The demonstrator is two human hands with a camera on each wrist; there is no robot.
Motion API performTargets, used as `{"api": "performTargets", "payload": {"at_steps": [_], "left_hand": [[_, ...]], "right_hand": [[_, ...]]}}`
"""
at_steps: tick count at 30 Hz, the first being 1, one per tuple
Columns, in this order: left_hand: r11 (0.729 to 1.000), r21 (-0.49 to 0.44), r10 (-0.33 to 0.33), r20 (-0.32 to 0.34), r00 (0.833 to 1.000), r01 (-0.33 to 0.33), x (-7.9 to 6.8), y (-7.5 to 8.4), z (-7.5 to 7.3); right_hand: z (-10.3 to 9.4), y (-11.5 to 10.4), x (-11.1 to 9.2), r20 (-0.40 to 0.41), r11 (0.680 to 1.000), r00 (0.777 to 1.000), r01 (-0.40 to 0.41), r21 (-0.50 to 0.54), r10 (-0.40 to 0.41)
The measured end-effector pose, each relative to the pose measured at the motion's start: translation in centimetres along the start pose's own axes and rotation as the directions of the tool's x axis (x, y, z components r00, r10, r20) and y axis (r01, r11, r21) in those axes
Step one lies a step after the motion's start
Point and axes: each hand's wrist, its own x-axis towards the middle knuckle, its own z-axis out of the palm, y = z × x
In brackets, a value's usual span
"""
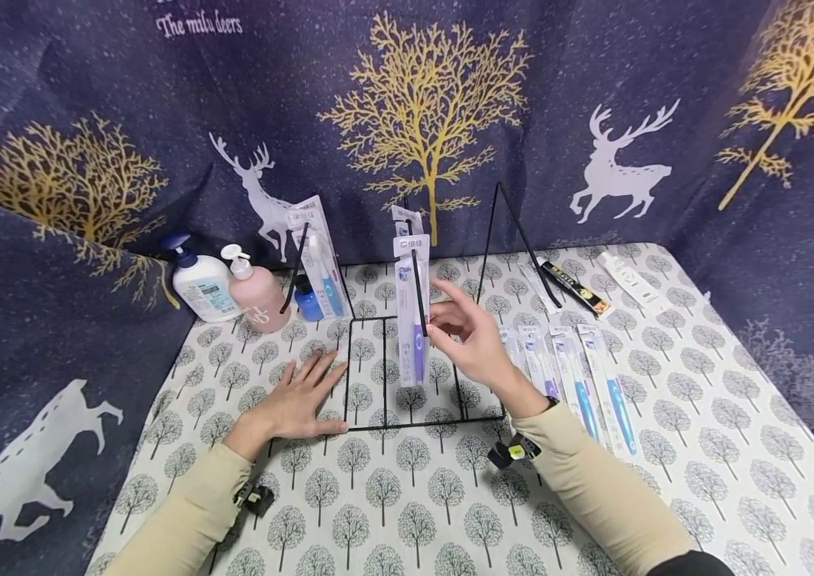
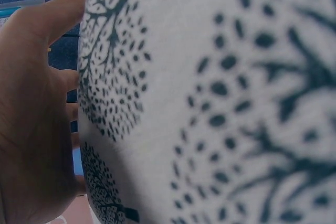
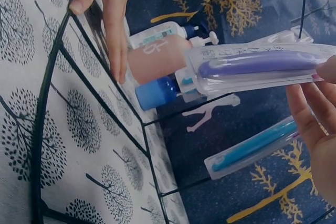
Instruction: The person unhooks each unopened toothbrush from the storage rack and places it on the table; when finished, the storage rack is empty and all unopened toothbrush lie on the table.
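Note:
A purple toothbrush in a clear-and-white package (image 1: 414,352) hangs from the middle arm of a black wire rack (image 1: 424,424). My right hand (image 1: 470,336) is at the package's right edge, its thumb and curled fingers pinching it near the arm's tip; in the right wrist view the thumb (image 3: 328,70) overlaps the package. Behind it hangs another packaged toothbrush with a blue handle (image 3: 257,142). Flat on the tablecloth, my left hand (image 1: 299,404) has its fingers spread, thumb tip at the rack's front left corner.
More packaged toothbrushes (image 1: 321,264) hang on the left arm; several others (image 1: 597,392) lie right of the rack. A white pump bottle (image 1: 204,288), pink pump bottle (image 1: 259,300) and blue bottle (image 1: 308,302) stand back left. A black toothpaste box (image 1: 572,288) and white tube (image 1: 628,278) lie back right.

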Motion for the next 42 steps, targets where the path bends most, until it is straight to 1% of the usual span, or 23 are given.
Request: {"api": "performTargets", "payload": {"at_steps": [2,6,10,13,23,28,34,42], "left_hand": [[1.000,-0.002,0.000,-0.002,1.000,0.000,0.0,0.1,0.0],[1.000,-0.011,0.000,-0.003,1.000,0.000,-0.1,0.3,-0.2],[1.000,-0.017,-0.001,-0.001,1.000,0.001,-0.1,0.3,-0.3],[1.000,-0.022,-0.003,-0.003,1.000,0.003,0.0,0.3,-0.3],[1.000,-0.024,-0.009,-0.006,1.000,0.009,-0.2,0.2,-0.2],[0.999,-0.032,-0.003,-0.009,1.000,0.003,-0.1,0.2,-0.2],[1.000,-0.027,0.000,-0.015,1.000,0.000,0.0,0.1,0.0],[1.000,-0.020,-0.004,-0.009,1.000,0.004,-0.1,0.2,-0.1]], "right_hand": [[-0.1,-0.2,-0.2,0.006,0.999,1.000,0.029,0.033,-0.029],[-0.3,0.0,-0.7,0.022,0.997,0.998,0.063,0.040,-0.064],[-0.6,0.5,-1.4,0.046,0.998,0.997,0.057,0.037,-0.059],[-0.7,0.5,-1.8,0.064,0.997,0.995,0.073,0.032,-0.075],[-0.8,-0.1,-3.2,0.084,0.984,0.981,0.174,0.021,-0.175],[-0.8,-0.6,-3.7,0.087,0.982,0.979,0.186,0.019,-0.186],[-0.9,-1.3,-4.1,0.092,0.972,0.968,0.228,0.053,-0.233],[-1.0,-1.6,-4.9,0.119,0.970,0.964,0.230,0.072,-0.238]]}}
